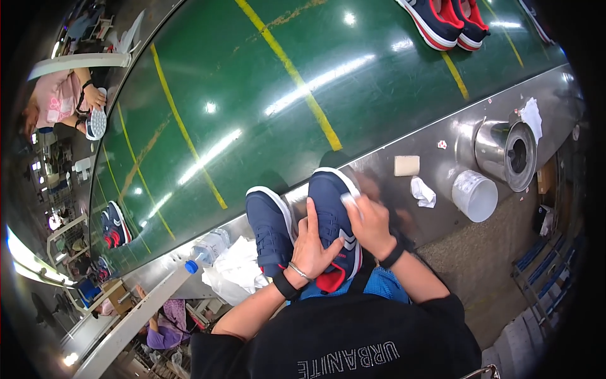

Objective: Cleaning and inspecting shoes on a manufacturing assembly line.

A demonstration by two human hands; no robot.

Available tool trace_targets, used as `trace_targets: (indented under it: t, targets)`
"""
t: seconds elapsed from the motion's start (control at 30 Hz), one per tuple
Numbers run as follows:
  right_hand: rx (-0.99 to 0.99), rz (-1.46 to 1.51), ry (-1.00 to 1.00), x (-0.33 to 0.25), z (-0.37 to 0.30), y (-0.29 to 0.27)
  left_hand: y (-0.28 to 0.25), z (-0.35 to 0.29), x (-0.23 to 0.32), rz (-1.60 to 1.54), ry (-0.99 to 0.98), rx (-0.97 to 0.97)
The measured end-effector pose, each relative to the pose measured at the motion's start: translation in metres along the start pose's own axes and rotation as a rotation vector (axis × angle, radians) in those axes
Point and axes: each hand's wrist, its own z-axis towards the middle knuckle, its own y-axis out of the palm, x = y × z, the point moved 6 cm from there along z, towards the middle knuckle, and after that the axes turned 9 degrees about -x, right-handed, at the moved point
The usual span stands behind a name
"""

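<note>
Low in the middle of the frame, the left hand (310,248) grips a blue shoe (329,192), the right hand (374,225) pinches a white cloth (348,199), the rubbing looks unfinished, and the other shoe (264,211) sits unheld.

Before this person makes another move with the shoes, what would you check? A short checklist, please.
1. Left hand on the right-side navy shoe: ok, thumb across its upper.
2. Right hand has the white wad: ok, pinched at the fingertips by the shoe's edge.
3. A hand free: not ok, both are occupied.
4. Left-side navy shoe close by: ok, just left of the other.
5. Bottle's blue cap on: ok.
6. Shoe free of small marks: cannot tell, too fine to see.
</note>
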Motion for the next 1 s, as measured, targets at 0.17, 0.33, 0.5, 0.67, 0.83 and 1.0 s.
trace_targets:
  t: [0.17, 0.33, 0.5, 0.67, 0.83, 1.0]
  targets:
    - [0.032, 0.002, -0.028, -0.002, 0.007, -0.002, 0.003, 0.002, -0.003, 0.048, 0.039, -0.002]
    - [0.020, -0.007, -0.035, -0.009, 0.002, -0.003, -0.001, -0.001, -0.003, 0.001, 0.042, 0.049]
    - [0.079, 0.001, -0.046, -0.001, 0.004, 0.001, 0.000, 0.003, -0.004, 0.011, 0.043, 0.026]
    - [0.053, -0.012, -0.113, -0.015, 0.027, 0.004, -0.003, 0.001, -0.004, -0.016, 0.035, 0.033]
    - [0.074, 0.160, 0.091, 0.005, -0.008, 0.001, -0.003, 0.001, -0.006, -0.012, 0.061, 0.033]
    - [0.047, 0.117, 0.099, -0.001, 0.023, 0.004, -0.003, 0.001, -0.006, -0.026, 0.042, 0.018]
